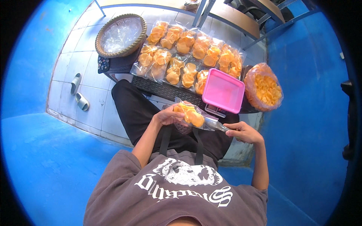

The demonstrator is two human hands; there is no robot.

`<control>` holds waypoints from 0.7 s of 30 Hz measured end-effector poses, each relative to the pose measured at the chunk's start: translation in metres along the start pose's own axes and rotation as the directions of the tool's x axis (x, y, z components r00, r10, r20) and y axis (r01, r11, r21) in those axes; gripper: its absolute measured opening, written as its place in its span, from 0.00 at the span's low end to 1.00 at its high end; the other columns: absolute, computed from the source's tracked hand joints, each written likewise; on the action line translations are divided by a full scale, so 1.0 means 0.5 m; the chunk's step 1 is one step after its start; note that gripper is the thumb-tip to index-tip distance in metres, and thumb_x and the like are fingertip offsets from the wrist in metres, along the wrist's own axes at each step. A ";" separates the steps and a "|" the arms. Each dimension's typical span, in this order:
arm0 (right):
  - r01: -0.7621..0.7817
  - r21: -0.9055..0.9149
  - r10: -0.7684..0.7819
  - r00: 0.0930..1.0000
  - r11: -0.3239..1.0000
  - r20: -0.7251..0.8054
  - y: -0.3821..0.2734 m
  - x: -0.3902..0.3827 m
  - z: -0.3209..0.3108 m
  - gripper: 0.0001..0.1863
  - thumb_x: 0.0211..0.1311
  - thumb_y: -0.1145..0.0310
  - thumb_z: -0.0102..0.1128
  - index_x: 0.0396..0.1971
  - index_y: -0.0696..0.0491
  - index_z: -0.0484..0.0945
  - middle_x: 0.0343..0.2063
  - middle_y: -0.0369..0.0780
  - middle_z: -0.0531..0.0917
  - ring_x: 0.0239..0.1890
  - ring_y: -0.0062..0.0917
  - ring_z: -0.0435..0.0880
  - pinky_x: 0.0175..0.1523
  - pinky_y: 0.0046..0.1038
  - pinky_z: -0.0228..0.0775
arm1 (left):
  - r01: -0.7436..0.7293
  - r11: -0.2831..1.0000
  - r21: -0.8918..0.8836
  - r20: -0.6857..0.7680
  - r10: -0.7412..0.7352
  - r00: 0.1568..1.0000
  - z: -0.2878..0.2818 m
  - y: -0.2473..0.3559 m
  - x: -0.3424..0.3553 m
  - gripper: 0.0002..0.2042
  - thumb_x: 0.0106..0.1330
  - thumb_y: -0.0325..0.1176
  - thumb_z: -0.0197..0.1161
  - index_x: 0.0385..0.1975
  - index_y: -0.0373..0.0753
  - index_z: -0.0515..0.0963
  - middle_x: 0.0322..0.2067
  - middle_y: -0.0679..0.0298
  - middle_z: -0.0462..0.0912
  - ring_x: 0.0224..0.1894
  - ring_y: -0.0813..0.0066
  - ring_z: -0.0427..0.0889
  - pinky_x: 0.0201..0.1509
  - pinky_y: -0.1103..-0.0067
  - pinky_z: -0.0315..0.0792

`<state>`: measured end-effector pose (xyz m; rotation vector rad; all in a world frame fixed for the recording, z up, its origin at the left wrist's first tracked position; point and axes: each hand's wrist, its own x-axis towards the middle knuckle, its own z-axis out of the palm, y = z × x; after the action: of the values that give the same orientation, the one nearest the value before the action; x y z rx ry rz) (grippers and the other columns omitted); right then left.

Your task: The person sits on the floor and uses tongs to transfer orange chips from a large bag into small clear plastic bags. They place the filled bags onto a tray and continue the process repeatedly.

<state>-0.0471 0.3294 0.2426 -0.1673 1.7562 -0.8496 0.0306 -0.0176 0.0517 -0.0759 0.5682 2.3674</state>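
Observation:
In front of my lap, my left hand (169, 116) grips a clear plastic bag of orange crackers (193, 116), its fingers closed around the bag's left end. The bag lies sideways, with its loose end toward the right. There my right hand (244, 132) is closed on a shiny, silvery tapered piece (221, 127) that reaches into the bag's end. It looks like tongs, but its exact kind is unclear. Just beyond the bag, a pink rectangular tray (223, 92) sits tilted on a small scale (215, 110).
Several filled cracker bags (183, 43) lie in rows across a dark woven bench (158, 89). At the far left is a wicker basket (98, 39) of clear plastic bags. A large open bag of crackers (267, 90) stands right. Slippers (82, 101) lie on the tiled floor.

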 end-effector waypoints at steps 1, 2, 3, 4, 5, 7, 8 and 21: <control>-0.005 -0.011 0.005 1.000 1.000 -0.011 -0.004 -0.001 0.004 0.30 0.70 0.53 0.67 0.66 0.52 0.77 0.22 0.27 0.75 0.21 0.10 0.66 0.26 0.19 0.62 | 0.003 1.000 0.011 -0.002 -0.003 1.000 0.002 -0.001 0.000 0.34 0.62 0.22 0.71 0.68 0.41 0.64 0.62 0.56 0.73 0.62 0.58 0.80 0.53 0.57 0.87; -0.039 -0.035 0.038 0.999 0.999 -0.033 -0.008 -0.001 0.008 0.30 0.70 0.53 0.67 0.66 0.52 0.77 0.23 0.27 0.75 0.22 0.10 0.66 0.26 0.20 0.62 | -0.005 0.999 0.034 0.005 0.005 1.000 0.004 -0.002 -0.001 0.33 0.63 0.23 0.71 0.68 0.41 0.64 0.62 0.56 0.73 0.62 0.58 0.79 0.54 0.57 0.86; 0.003 -0.066 -0.005 1.000 0.998 -0.026 -0.012 -0.001 0.012 0.30 0.70 0.53 0.67 0.65 0.52 0.77 0.23 0.28 0.76 0.22 0.10 0.67 0.26 0.20 0.63 | -0.012 0.998 0.056 0.014 0.011 1.000 0.005 -0.003 -0.001 0.32 0.64 0.23 0.71 0.67 0.41 0.65 0.63 0.56 0.73 0.63 0.59 0.79 0.56 0.57 0.85; 0.018 -0.109 -0.021 0.999 0.994 -0.029 -0.016 -0.001 0.015 0.29 0.69 0.53 0.67 0.65 0.53 0.78 0.23 0.28 0.77 0.22 0.10 0.67 0.26 0.20 0.63 | -0.019 0.997 0.079 0.024 0.017 1.000 0.007 -0.004 -0.001 0.31 0.64 0.24 0.70 0.67 0.41 0.65 0.64 0.57 0.72 0.64 0.59 0.78 0.57 0.57 0.85; 0.007 -0.166 -0.014 0.999 0.986 -0.040 -0.019 -0.002 0.017 0.29 0.69 0.53 0.68 0.64 0.53 0.78 0.24 0.28 0.78 0.22 0.10 0.68 0.27 0.20 0.63 | -0.017 0.997 0.078 0.011 0.016 1.000 0.008 -0.004 0.000 0.31 0.65 0.24 0.70 0.67 0.41 0.65 0.64 0.57 0.72 0.64 0.58 0.78 0.58 0.57 0.84; -0.005 -0.178 -0.011 0.996 0.984 -0.090 -0.022 -0.017 0.012 0.29 0.69 0.53 0.68 0.64 0.52 0.78 0.24 0.29 0.79 0.23 0.11 0.68 0.27 0.21 0.64 | -0.014 0.997 0.080 -0.029 0.017 0.999 0.010 -0.002 -0.001 0.31 0.65 0.23 0.70 0.68 0.41 0.65 0.65 0.57 0.71 0.65 0.58 0.77 0.59 0.57 0.84; -0.041 -0.202 0.017 0.993 0.978 -0.121 -0.022 -0.023 0.009 0.29 0.69 0.53 0.68 0.64 0.52 0.79 0.24 0.30 0.80 0.23 0.11 0.68 0.27 0.21 0.64 | -0.024 0.999 0.047 -0.025 0.025 0.999 0.012 0.000 -0.001 0.33 0.64 0.23 0.70 0.69 0.40 0.64 0.64 0.56 0.72 0.64 0.57 0.78 0.58 0.56 0.84; 0.022 -0.001 -0.022 0.995 1.000 -0.094 -0.005 -0.018 0.015 0.31 0.69 0.53 0.69 0.66 0.53 0.77 0.23 0.29 0.75 0.23 0.11 0.65 0.27 0.22 0.61 | 0.015 0.999 -0.043 0.079 -0.011 0.997 0.033 0.010 -0.004 0.41 0.63 0.25 0.68 0.76 0.39 0.55 0.67 0.51 0.70 0.66 0.50 0.76 0.61 0.46 0.79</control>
<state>-0.0380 0.3290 0.2504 -0.1490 1.8455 -0.8862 0.0304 -0.0155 0.0689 -0.0054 0.4772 2.3591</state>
